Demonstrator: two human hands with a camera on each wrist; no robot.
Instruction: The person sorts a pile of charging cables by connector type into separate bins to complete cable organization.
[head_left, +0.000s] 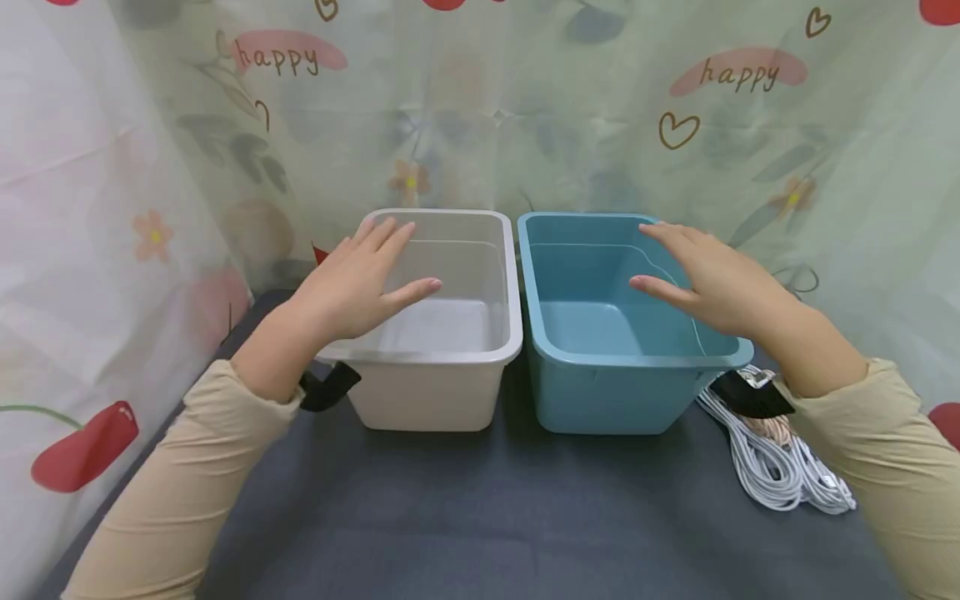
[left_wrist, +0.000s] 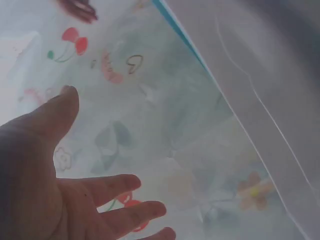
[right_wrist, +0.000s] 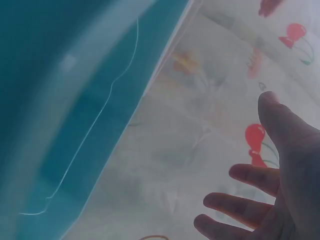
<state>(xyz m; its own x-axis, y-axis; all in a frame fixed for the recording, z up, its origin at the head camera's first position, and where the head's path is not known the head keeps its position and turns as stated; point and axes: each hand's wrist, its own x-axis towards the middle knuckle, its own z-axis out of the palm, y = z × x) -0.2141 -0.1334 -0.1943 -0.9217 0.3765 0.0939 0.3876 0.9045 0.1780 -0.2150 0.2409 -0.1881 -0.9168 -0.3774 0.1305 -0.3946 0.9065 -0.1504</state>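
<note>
Two plastic bins stand side by side on a dark cloth: a white bin (head_left: 423, 398) on the left and a blue bin (head_left: 600, 398) on the right. Their visible insides hold nothing. Over the white bin's left part is my left hand (head_left: 348, 287), fingers straight and spread, palm bare in the left wrist view. My right hand (head_left: 716, 279) hovers over the right side of the blue bin, its fingers likewise extended and holding nothing. Both wrists wear a black strap.
Bundled white cables (head_left: 780, 471) lie on the table right of the blue bin, partly behind my right sleeve. A red object (head_left: 319, 254) peeks out behind my left hand, left of the white bin. Printed curtains (head_left: 480, 108) enclose the back and sides of the dark tabletop (head_left: 480, 517).
</note>
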